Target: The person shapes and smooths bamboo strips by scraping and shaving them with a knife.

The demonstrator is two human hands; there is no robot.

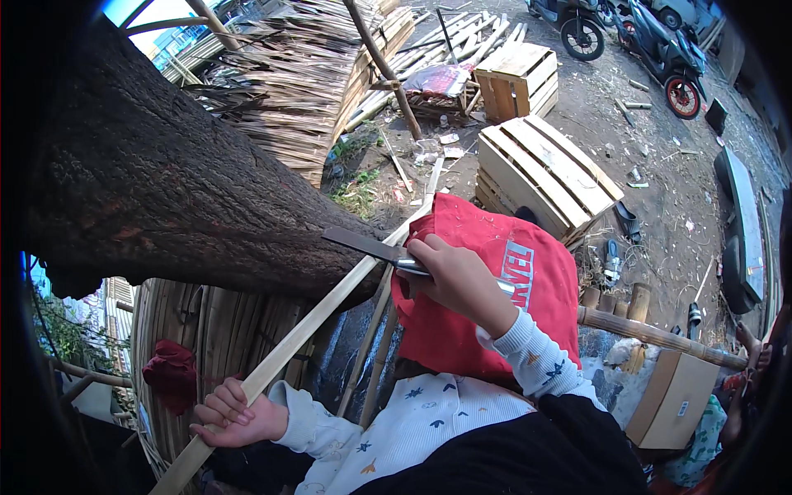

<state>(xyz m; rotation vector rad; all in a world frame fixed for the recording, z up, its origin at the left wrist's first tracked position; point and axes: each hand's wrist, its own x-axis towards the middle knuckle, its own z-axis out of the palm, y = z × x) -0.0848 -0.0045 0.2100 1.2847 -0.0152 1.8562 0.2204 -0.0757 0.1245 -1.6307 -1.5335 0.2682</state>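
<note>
1. Outdoor yard w/ dirt ground: big tree trunk (pixel 165 190) leaning across upper left, stacks of split bamboo (pixel 289 91) behind it, wooden pallets (pixel 540 169) and parked scooters (pixel 652 45) further back.
2. Long bamboo strip (pixel 305 330) is running diagonally from lower left up toward centre, passing over a red cloth (pixel 487 305) that seems to be lying over the person's lap.
3. Left hand (pixel 235 412) is closing round the strip's lower part, fingers curled fully over it, firm grip.
4. Right hand (pixel 454 276) is wrapping tight round the handle of a flat-bladed knife (pixel 363 245); blade is lying against the strip's upper part, edge contact not clear.
5. Handling, by my read: strip looks light, thin and springy, prob. flexing under its own length; stiff along the grain but likely splitting easily. Cut edges may be sharp/splintery.
6. Best hold looks like low down, well clear of the blade, as the left hand is doing; supporting it near the cloth would be steadying it.
7. Nearby: bamboo pole (pixel 660 334) and cardboard box (pixel 672 396) at right, woven bamboo panel (pixel 214 338) under the trunk.
</note>
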